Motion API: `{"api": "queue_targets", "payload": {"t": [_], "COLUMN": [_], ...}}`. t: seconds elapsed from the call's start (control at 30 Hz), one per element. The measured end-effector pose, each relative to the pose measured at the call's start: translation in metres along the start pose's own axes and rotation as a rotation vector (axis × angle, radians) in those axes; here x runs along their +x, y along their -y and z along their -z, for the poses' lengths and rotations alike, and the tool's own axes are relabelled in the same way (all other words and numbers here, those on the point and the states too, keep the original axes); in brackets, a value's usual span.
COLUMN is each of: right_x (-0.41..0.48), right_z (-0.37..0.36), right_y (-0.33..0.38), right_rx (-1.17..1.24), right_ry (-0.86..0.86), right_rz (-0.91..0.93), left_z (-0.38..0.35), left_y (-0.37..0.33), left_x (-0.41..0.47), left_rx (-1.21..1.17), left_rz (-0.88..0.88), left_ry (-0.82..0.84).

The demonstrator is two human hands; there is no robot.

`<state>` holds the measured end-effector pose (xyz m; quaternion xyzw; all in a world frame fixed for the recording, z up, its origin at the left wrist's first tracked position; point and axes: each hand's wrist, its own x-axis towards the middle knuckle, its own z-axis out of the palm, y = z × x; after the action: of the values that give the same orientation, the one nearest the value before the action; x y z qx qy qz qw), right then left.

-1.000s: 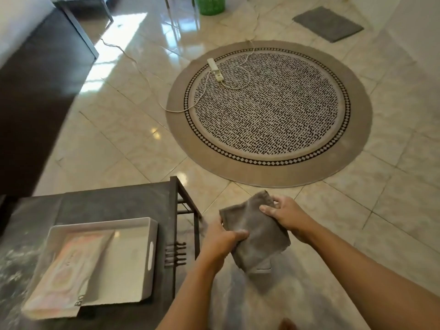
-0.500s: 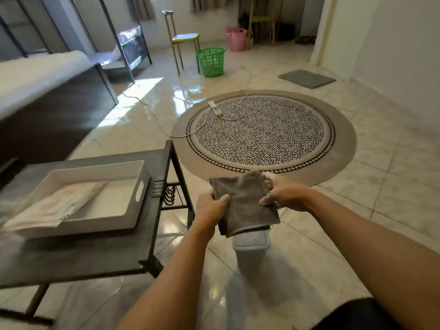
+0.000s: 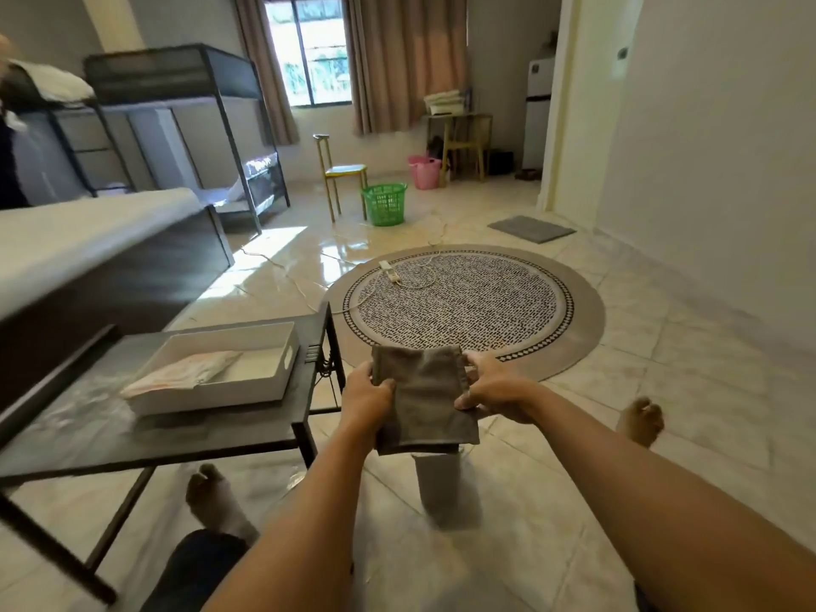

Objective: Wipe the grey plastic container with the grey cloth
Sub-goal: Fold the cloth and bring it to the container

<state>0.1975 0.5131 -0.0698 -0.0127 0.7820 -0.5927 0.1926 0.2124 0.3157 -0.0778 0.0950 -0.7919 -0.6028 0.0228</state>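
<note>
A folded grey cloth (image 3: 423, 397) hangs in front of me, held by both hands. My left hand (image 3: 365, 397) pinches its left edge and my right hand (image 3: 494, 390) grips its right edge. Right below the cloth a tall grey plastic container (image 3: 443, 488) stands upright on the tiled floor between my feet. The cloth hides the container's top. I cannot tell whether the cloth's lower edge touches it.
A dark metal side table (image 3: 212, 430) stands at my left with a white tray (image 3: 225, 371) holding a flat packet. Ahead lies a round patterned rug (image 3: 468, 302) with a power strip (image 3: 389, 270) and cable. Beds line the left side.
My view has tilted up from the floor to the room. Both hands have kept hold of the cloth, which now hangs flatter above the container.
</note>
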Motion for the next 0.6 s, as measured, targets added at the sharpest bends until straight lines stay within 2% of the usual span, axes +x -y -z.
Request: {"api": "queue_targets", "payload": {"t": [0.2, 0.47, 0.53, 0.6], "right_x": [0.031, 0.113, 0.136, 0.161], "right_z": [0.0, 0.012, 0.017, 0.022], "right_y": [-0.042, -0.125, -0.14, -0.153], "right_rx": [-0.014, 0.051, 0.048, -0.008], "right_ry": [0.022, 0.062, 0.044, -0.052], "right_rz": [-0.106, -0.207, -0.216, -0.224], "left_z": [-0.019, -0.056, -0.064, -0.071], "left_y": [0.031, 0.103, 0.116, 0.129], "left_x": [0.03, 0.113, 0.135, 0.156], "left_rx": [0.136, 0.334, 0.377, 0.424], "left_rz": [0.07, 0.163, 0.146, 0.132], "left_ry": [0.084, 0.312, 0.343, 0.378]}}
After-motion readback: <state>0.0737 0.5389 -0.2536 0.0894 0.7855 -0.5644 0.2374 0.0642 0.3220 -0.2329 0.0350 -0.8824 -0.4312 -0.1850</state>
